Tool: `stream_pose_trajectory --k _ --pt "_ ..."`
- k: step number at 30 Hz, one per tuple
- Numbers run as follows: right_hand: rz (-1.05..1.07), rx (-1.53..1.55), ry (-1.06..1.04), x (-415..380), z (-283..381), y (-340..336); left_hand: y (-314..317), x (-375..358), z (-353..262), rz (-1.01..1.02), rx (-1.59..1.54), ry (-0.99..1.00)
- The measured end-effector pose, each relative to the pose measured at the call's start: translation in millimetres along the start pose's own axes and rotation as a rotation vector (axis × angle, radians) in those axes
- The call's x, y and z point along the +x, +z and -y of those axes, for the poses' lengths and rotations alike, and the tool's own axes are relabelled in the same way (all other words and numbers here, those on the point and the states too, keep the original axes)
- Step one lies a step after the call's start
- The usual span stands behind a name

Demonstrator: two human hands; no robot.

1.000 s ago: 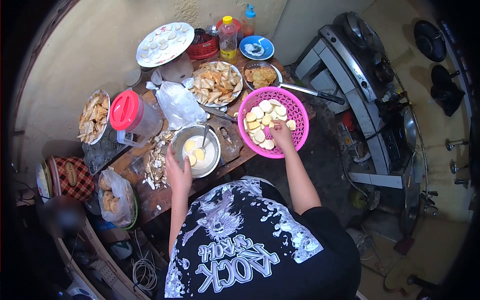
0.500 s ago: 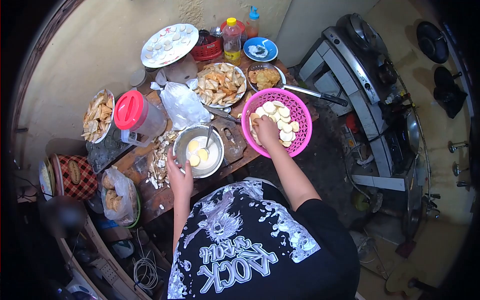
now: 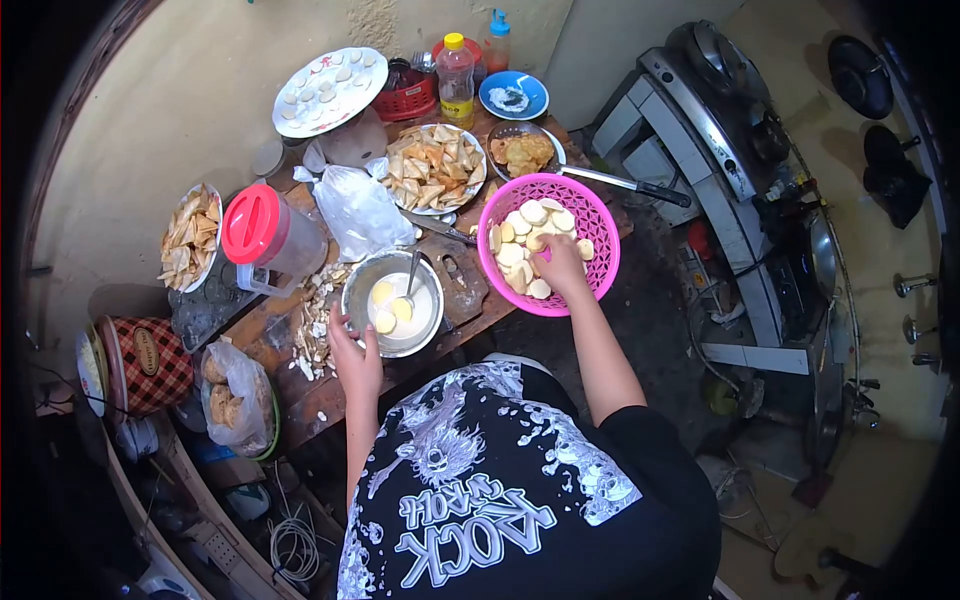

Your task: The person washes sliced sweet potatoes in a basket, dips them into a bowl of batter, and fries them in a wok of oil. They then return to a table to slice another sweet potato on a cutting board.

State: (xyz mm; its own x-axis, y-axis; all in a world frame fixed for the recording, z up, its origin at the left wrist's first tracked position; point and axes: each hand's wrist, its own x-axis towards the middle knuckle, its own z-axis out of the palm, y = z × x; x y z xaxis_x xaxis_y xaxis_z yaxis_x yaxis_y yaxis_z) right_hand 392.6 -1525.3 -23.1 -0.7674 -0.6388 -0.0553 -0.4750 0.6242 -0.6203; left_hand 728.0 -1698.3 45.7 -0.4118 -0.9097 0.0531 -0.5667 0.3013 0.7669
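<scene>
In the pink basket (image 3: 606, 222) lie many pale round slices (image 3: 533, 212). My right hand (image 3: 560, 262) reaches into it, its fingertips bent down among the slices, and what they grip is too small to tell. My left hand (image 3: 354, 352) rests at the left side of a metal bowl (image 3: 437, 318), thumb and fingers spread apart against the rim. White batter fills the bowl, with a few yellowish slices (image 3: 383, 292) and a spoon (image 3: 412, 270) in it. Peel scraps (image 3: 318, 325) lie left of the bowl.
Behind stand a plate of folded pastries (image 3: 435, 168), a plastic bag (image 3: 357, 212), a lidded pitcher (image 3: 290, 240), an oil bottle (image 3: 455, 85) and a strainer with fried food (image 3: 523, 153). Its handle extends right, behind the basket. A knife (image 3: 440, 228) lies near the bowl.
My right hand has moved from the left part of the basket toward its middle, uncovering slices on the left. My left hand stays at the bowl. The whole view has shifted slightly.
</scene>
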Motion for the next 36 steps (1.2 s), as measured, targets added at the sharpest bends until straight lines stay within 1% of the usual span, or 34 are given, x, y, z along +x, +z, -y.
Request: stream_pose_trajectory --k 2,3,6,7,10,11,14,15,18,21,24,30,31,34,35,36 --pt "-0.300 -0.262 0.028 4.9 1.3 -8.6 0.9 0.1 0.6 0.003 0.005 0.006" --pt "-0.344 -0.213 0.082 13.6 -8.4 -7.9 1.0 0.1 0.5 0.011 0.008 0.001" --pt "-0.171 0.119 0.049 37.7 -47.6 10.1 2.6 -3.2 -2.4 0.024 0.017 -0.011" --pt "-0.093 0.124 0.073 29.5 -28.5 -0.8 3.0 -3.3 -3.7 0.025 0.020 -0.013" --pt "0.363 0.246 0.233 13.3 0.0 -26.1 3.7 -2.8 -2.4 0.045 0.026 -0.027" --pt "0.332 0.205 0.200 5.3 0.8 -22.5 3.8 -2.3 -1.6 0.048 0.035 -0.021" --pt "-0.065 -0.017 0.080 -1.6 -5.4 -21.0 5.5 -0.6 -2.0 0.056 0.047 -0.002" --pt "-0.189 -0.063 0.052 3.9 -23.3 -7.7 5.2 0.3 -4.4 0.055 0.044 0.005" --pt "-0.180 -0.059 0.093 20.1 -36.9 -2.5 3.7 2.0 -10.9 0.053 0.032 0.025" --pt "-0.179 -0.161 0.092 32.3 -38.1 -2.8 5.4 1.3 -9.9 0.064 0.032 0.033" --pt "-0.043 -0.246 0.172 38.3 -25.8 -12.9 4.8 0.6 -10.9 0.067 0.032 0.037" --pt "-0.033 -0.203 0.131 40.4 -36.2 -11.9 3.0 -1.3 -7.3 0.039 0.012 0.019" --pt "-0.079 -0.217 0.104 41.7 -37.1 -12.0 2.2 -1.7 -6.8 0.034 0.008 0.018" --pt "-0.243 0.479 0.406 40.1 -41.2 -18.4 0.5 -2.8 -5.9 0.008 0.008 0.015" --pt "-0.249 0.610 0.392 36.9 -31.9 -22.7 0.9 -2.7 -5.1 -0.006 -0.010 0.016" --pt "-0.191 0.717 0.318 31.2 -20.9 -22.2 0.7 -2.9 -3.2 -0.020 -0.026 0.013"
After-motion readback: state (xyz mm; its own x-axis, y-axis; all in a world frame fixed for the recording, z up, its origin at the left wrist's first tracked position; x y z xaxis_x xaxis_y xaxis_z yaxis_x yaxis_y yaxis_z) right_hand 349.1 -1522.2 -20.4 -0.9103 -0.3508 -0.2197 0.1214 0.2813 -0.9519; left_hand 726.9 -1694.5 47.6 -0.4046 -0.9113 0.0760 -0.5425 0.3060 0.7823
